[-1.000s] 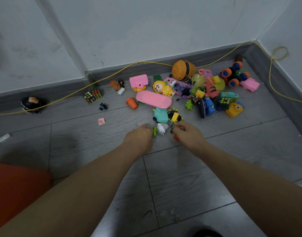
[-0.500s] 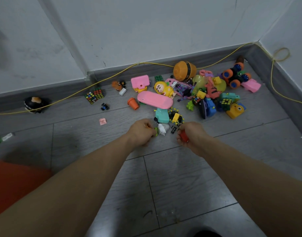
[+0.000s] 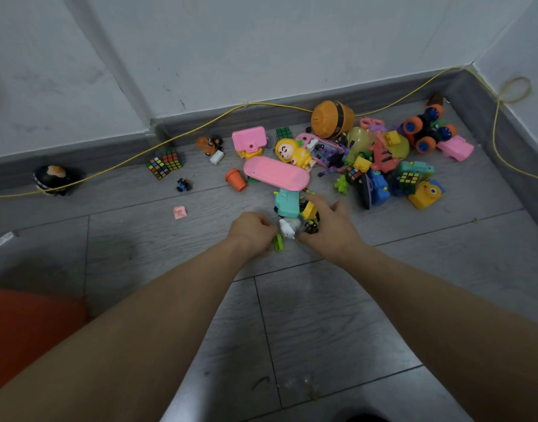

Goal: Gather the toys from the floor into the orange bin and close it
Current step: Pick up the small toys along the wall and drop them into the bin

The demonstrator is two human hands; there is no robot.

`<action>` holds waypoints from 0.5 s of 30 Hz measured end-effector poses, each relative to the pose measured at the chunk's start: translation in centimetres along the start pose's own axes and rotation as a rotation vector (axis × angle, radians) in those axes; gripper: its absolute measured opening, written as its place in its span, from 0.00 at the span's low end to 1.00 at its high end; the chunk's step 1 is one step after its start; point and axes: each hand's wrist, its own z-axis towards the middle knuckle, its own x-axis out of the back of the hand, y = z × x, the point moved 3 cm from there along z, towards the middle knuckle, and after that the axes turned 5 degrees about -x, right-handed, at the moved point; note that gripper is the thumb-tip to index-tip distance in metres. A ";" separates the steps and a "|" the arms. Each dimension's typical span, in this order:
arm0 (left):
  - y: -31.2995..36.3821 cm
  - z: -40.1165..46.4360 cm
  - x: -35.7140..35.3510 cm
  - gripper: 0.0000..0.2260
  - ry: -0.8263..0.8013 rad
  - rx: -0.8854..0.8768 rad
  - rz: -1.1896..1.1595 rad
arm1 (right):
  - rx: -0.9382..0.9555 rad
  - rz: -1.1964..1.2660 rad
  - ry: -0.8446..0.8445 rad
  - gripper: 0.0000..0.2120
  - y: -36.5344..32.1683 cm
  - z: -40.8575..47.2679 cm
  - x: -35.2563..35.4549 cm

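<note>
Toys [image 3: 337, 166] lie heaped on floor; orange bin [image 3: 27, 327] left.

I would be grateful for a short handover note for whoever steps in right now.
Left hand: curled, gripping a green piece.
Right hand: fingers spread over the yellow-and-black toy, beside the white figure; no clear grip.
Orange bin: lower left edge, inside not visible.
Toys still on the floor: pink oval board, puzzle cubes, the heap in the corner.
Left: gather everything, close the bin.

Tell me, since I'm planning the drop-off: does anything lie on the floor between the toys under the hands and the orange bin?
Nothing visible does. The left hand and right hand are at the small white toy; the gray floor toward the orange bin at lower left looks bare.
</note>
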 end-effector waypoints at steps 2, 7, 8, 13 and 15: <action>0.0 -0.1 -0.1 0.04 -0.009 0.035 -0.080 | 0.003 -0.049 0.032 0.31 0.0 0.0 -0.2; 0.1 -0.4 -0.3 0.03 0.013 0.063 -0.159 | -0.031 -0.144 0.006 0.23 0.5 -0.7 -0.9; 0.1 -0.4 -0.3 0.04 0.025 0.057 -0.155 | -0.036 -0.151 -0.013 0.23 0.7 -0.7 -1.0; 0.8 -0.8 -0.8 0.06 0.018 0.038 -0.209 | -0.041 -0.143 -0.071 0.27 0.7 -0.9 -1.3; 1.3 -1.0 -1.0 0.03 0.000 0.036 -0.251 | -0.039 -0.097 -0.071 0.26 0.5 -1.0 -1.4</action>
